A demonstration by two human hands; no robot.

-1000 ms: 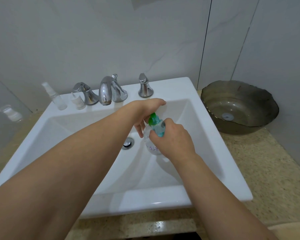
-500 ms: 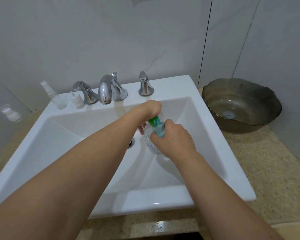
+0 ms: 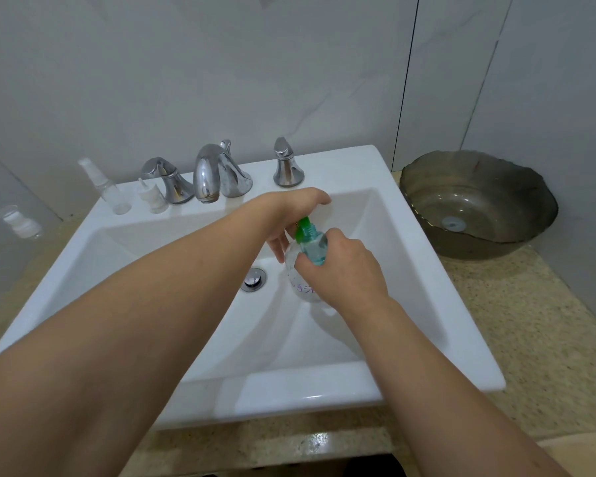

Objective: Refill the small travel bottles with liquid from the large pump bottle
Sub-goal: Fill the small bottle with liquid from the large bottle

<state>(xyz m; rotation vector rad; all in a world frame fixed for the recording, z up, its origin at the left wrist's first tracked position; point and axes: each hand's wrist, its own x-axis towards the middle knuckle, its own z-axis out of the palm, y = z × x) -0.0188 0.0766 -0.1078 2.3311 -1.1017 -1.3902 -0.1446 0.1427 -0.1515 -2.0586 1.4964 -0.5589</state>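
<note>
Gripping the bottle (image 3: 305, 266) over the sink (image 3: 427, 304), the right hand (image 3: 344, 273) wraps its body; left hand (image 3: 289, 218) fingers pinch the green pump (image 3: 303, 228).

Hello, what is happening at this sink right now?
A person holds a clear pump bottle over the white sink. The right hand grips its body, and the left hand is on the green pump top, which looks partly lifted or unscrewed. A small spray bottle and a small white pump piece stand on the ledge left of the faucet, not yet touched.
</note>
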